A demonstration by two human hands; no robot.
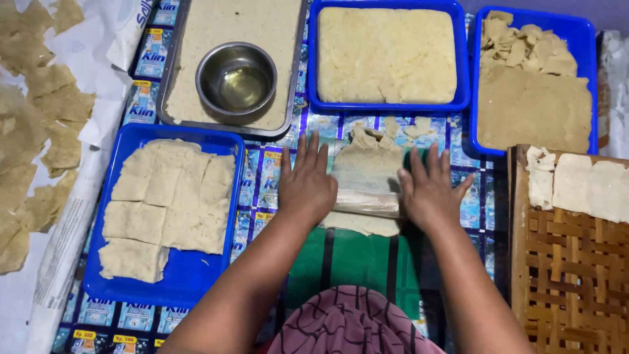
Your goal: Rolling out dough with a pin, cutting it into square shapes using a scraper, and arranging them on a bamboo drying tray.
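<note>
Both hands flat, palms down, fingers spread, nothing pinched. Left hand (306, 187) and right hand (429, 193) press on the two ends of a rolling pin (367, 200); the ends are hidden under the palms, only the middle shows. Pin lies across a thin dough sheet (367, 164) at centre, on a green board (347, 259). Sheet's far edge is ragged; its near edge sticks out just below the pin.

Cut off: woven bamboo tray (563, 262) with pale dough pieces at right, crumpled paper (78, 131) with dry torn sheets at left. Person's lap covers the board's near edge.

Surface: a mat of printed sachet wrappers (262, 177). On it a blue tray (190, 272) of flattened squares at left, a metal tray (171, 72) with a steel bowl (236, 78) holding clear liquid, a blue tub (386, 105) of yellow filling and another blue tub (583, 26) of brownish filling. Room beyond not visible.
</note>
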